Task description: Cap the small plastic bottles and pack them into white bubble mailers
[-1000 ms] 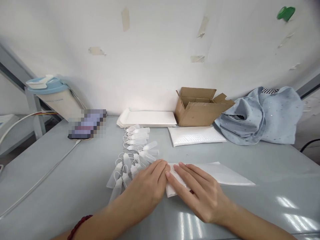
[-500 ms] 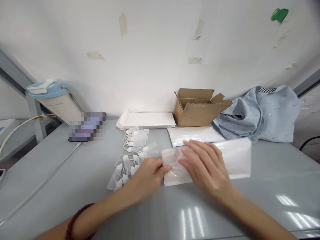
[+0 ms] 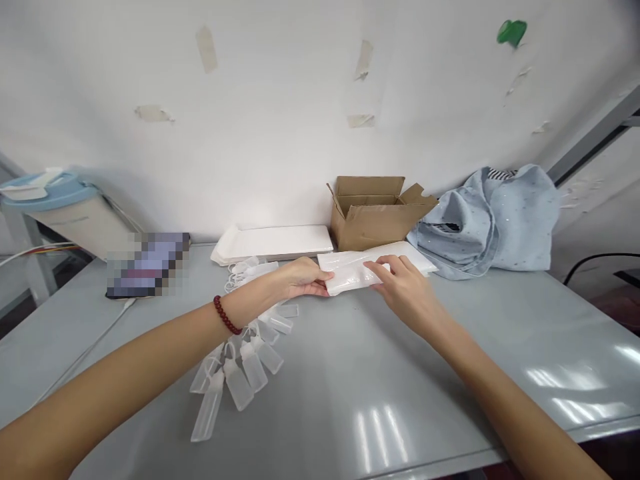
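A white bubble mailer [image 3: 353,275] spans the gap between my hands, just in front of the cardboard box. My left hand [image 3: 307,277] grips its left end, thumb on top and fingers beneath. My right hand [image 3: 400,283] closes its fingers on the mailer's near edge, further right. Another white mailer [image 3: 417,257] lies behind and under it, mostly covered. Below my left forearm, several clear plastic dropper bottles [image 3: 237,383] with looped caps lie on the table; the forearm hides some of them.
A stack of white mailers [image 3: 285,240] lies along the wall, left of the open cardboard box [image 3: 375,227]. To the right is a light-blue cloth bag [image 3: 520,220]. A phone [image 3: 150,263] with a cable and a blue-lidded cup [image 3: 65,213] stand at the left of the grey table [image 3: 425,400].
Both hands have carried the mailer away from me, toward the box, onto the other mailer's spot. My right hand has gone from lying across it to gripping its edge. The view has shifted right.
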`<state>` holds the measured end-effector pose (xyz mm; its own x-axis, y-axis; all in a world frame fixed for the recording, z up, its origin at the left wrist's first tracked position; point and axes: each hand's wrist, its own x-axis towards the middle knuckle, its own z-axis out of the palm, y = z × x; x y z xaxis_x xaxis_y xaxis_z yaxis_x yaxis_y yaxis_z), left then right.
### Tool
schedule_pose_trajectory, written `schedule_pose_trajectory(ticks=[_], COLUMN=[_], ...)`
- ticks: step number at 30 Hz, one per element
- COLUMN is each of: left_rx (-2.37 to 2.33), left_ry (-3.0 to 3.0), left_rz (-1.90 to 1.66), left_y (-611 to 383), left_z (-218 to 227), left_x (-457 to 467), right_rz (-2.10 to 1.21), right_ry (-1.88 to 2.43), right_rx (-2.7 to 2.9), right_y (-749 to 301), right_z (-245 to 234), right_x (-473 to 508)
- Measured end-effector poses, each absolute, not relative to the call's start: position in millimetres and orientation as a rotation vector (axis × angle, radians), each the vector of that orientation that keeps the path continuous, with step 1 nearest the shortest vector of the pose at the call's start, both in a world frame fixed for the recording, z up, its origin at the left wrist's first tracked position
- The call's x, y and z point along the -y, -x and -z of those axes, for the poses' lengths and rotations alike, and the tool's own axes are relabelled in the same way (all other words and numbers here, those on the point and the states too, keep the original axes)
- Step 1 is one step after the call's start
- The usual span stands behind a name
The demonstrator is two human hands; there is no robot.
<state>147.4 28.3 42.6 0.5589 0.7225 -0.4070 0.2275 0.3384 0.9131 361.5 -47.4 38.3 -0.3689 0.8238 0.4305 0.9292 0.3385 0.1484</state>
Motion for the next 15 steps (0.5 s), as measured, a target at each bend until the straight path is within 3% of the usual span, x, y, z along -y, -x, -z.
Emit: schedule_pose_trajectory(ticks=[15], left_rx=[-1.699], left_ry=[-2.271], left_rz=[-0.268], left_y=[-126.8], left_z=[-69.5], left_x=[-46.4], right_rz=[0.51], right_ry=[1.8], right_rx=[2.256], right_y=[-364.2], right_z=[-34.9], right_x=[40.4])
